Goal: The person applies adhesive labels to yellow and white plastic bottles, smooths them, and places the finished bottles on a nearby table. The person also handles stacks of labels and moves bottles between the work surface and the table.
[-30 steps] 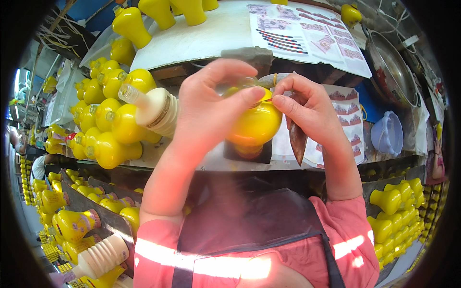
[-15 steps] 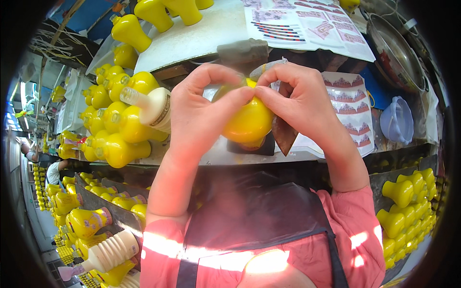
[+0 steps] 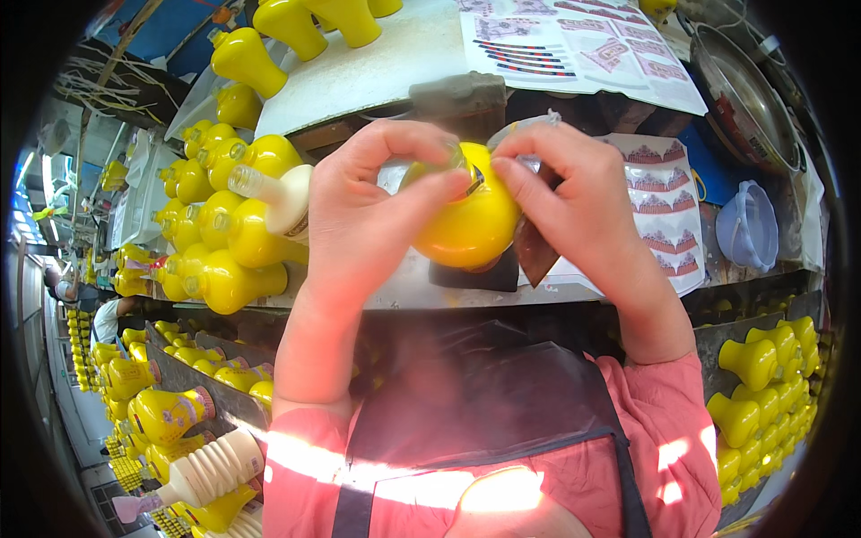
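A glossy yellow bottle [image 3: 471,229] stands in front of me on a dark block [image 3: 473,276]. My left hand [image 3: 368,193] curls around its top, and its thumb presses near a short dark strip [image 3: 475,182] on the yellow surface. Beside the bottle's right side is my right hand [image 3: 569,193], thumb and forefinger drawn together at the bottle. A brown pointed flat piece [image 3: 536,255] sticks out below the right palm and seems tucked in the curled fingers. A whitish wrap [image 3: 529,125] shows at that hand's far fingers; its exact place is partly hidden.
Several yellow bottles [image 3: 238,282] crowd the left, beside a cream bottle [image 3: 287,202]. Printed decal sheets [image 3: 583,45] lie at the back, with another sheet [image 3: 659,202] at right. A lilac bucket [image 3: 747,226] and metal pan [image 3: 744,94] stand far right. More bottles [image 3: 749,363] fill lower racks.
My right hand has drawn slightly right, away from the left thumb, and the brown piece moves with it. The dark strip now shows beside the left thumb.
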Demonstrator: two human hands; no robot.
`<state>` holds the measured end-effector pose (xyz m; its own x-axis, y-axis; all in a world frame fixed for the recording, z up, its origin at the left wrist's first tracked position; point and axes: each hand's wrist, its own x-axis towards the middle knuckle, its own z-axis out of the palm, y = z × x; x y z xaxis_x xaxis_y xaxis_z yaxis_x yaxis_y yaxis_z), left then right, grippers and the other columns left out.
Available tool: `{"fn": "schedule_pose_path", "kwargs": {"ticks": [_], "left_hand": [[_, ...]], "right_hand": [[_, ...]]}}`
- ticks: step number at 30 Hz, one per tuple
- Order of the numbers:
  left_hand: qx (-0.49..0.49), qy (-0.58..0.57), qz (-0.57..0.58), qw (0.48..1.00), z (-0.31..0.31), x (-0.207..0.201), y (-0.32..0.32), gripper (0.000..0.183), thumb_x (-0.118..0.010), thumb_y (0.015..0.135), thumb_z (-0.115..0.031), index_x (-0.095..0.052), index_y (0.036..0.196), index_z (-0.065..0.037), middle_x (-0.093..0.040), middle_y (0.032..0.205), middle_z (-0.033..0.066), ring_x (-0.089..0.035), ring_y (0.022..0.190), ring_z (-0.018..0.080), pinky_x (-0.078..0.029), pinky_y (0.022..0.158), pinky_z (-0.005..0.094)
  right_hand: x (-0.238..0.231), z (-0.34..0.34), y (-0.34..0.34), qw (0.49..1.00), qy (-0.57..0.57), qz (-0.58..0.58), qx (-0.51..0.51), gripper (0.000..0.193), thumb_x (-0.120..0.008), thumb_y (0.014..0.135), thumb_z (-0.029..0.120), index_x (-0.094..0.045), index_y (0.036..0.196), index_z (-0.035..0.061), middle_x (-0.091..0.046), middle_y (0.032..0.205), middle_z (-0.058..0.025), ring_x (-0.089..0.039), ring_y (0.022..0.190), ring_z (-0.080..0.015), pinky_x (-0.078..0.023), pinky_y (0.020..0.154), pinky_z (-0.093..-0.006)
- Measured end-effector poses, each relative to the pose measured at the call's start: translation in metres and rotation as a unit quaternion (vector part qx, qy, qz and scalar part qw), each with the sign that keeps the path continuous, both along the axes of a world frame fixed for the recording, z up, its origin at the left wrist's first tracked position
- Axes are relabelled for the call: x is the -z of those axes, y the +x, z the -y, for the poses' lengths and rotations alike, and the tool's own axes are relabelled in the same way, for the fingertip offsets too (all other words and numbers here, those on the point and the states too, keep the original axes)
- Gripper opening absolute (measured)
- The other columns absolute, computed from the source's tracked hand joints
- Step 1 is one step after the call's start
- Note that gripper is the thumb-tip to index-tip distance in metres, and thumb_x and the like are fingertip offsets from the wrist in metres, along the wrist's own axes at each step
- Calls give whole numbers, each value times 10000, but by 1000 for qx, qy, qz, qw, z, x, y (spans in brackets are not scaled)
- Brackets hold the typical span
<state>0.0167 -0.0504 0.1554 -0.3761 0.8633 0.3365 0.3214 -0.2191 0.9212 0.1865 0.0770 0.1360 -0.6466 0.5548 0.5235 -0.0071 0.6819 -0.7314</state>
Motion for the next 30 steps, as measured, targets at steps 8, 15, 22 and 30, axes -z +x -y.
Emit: {"fn": "schedule_pose_path", "kwargs": {"ticks": [8,15,22,30], "left_hand": [[41,19,67,997,-4,11,-13,167,-670,953,-18,-658,1118,4,-682,1241,139,-660,1089,176,-530,961,315],[16,-13,83,996,-2,15,-18,220,-652,937,14,-698,1152,10,-710,1164,50,-627,1088,110,-490,985,280],[17,1,86,996,-7,20,-21,228,-659,930,26,-704,1152,10,-715,1164,53,-636,1085,111,-499,977,277],[13,8,96,995,-8,24,-20,238,-661,936,19,-706,1169,4,-716,1166,52,-636,1083,111,-504,971,278]], "right_hand": [[5,-23,-8,997,46,-19,-65,133,-731,876,79,-770,1000,47,-711,826,-56,-610,669,-152,-462,621,-264],[-6,-30,-20,972,231,21,-38,166,-783,823,135,-778,985,98,-666,727,-68,-636,644,-227,-497,568,-339],[-9,-30,-27,953,299,33,-36,103,-745,824,199,-670,854,134,-619,743,-33,-662,681,-241,-525,574,-364],[-7,-28,-27,967,251,24,-31,81,-780,815,98,-734,881,85,-672,711,-69,-652,619,-249,-512,557,-340]]}}
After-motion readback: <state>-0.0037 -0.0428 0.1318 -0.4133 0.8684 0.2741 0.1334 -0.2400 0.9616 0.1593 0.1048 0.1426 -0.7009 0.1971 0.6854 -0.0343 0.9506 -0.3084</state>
